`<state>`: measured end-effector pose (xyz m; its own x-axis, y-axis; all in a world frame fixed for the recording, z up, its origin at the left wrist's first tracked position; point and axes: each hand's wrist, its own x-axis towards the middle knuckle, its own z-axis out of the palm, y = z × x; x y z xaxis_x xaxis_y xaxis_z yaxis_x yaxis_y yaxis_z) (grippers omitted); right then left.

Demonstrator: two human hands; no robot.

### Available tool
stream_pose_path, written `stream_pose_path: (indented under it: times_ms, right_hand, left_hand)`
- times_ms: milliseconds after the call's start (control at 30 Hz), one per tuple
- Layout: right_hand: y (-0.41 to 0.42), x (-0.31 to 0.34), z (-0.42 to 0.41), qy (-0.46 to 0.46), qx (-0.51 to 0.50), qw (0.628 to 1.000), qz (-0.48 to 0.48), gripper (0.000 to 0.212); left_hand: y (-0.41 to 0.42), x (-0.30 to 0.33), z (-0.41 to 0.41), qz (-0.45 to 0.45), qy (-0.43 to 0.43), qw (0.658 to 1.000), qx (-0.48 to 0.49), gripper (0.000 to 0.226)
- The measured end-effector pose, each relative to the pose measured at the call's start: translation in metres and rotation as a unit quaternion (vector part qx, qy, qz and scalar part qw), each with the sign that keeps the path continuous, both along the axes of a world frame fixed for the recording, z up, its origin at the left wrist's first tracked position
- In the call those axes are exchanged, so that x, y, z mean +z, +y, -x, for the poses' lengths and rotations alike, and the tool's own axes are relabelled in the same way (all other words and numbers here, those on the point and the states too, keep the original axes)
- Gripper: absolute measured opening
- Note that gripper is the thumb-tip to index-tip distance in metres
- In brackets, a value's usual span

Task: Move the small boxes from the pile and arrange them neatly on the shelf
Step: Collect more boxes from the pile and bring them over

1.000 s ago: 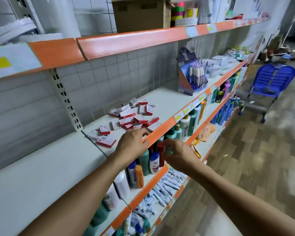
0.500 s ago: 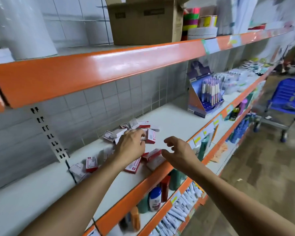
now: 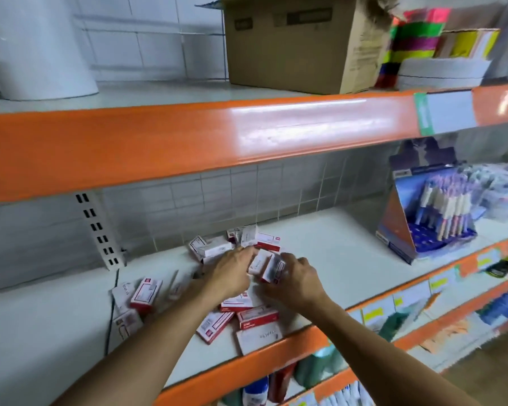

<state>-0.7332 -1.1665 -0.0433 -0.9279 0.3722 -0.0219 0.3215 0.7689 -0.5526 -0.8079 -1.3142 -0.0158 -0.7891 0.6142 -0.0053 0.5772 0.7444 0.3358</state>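
Observation:
Several small red-and-white boxes lie in a loose pile [image 3: 235,315] on the white middle shelf [image 3: 335,253], which has an orange front edge. My left hand [image 3: 232,271] and my right hand [image 3: 296,276] meet over the pile's middle. Between them they hold two small boxes [image 3: 266,265] raised a little off the shelf, the left fingers on one side, the right fingers curled round the other. More boxes lie behind the hands [image 3: 258,237] and to the left [image 3: 143,294].
A blue and orange pen display stand [image 3: 431,206] sits to the right on the same shelf. The orange-edged upper shelf [image 3: 188,136] overhangs, carrying a cardboard box [image 3: 299,42] and a white roll [image 3: 38,48]. Bottles and tubes fill the lower shelves [image 3: 320,370].
Both hands have moved from the shelf's front edge up into the pile. The right hand has closed in beside the left, and two boxes are now held between them.

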Motion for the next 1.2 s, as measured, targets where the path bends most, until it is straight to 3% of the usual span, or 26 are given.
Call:
stream_pose_path:
  times_ms: [233, 467, 633, 1033, 1200]
  right_hand:
    - [0.022, -0.01, 0.01, 0.026, 0.069, 0.997, 0.032, 0.086]
    - [0.048, -0.011, 0.004, 0.054, 0.105, 0.987, 0.108, 0.078]
    - [0.058, -0.014, -0.003, 0.084, 0.124, 0.972, 0.181, 0.072]
    - [0.069, -0.006, -0.011, 0.081, 0.168, 0.942, 0.278, 0.082]
    - [0.072, -0.004, -0.016, 0.07, 0.132, 0.899, 0.412, 0.056]
  left_hand:
    - [0.023, -0.004, -0.001, 0.024, -0.03, 0.998, 0.04, 0.074]
    - [0.036, -0.011, -0.01, -0.037, -0.022, 0.994, 0.097, 0.055]
    - [0.045, -0.016, -0.016, -0.064, 0.036, 0.986, 0.149, 0.045]
    - [0.049, -0.014, -0.019, -0.056, 0.009, 0.981, 0.187, 0.061]
    - [0.046, -0.016, -0.02, -0.107, -0.036, 0.973, 0.203, 0.06]
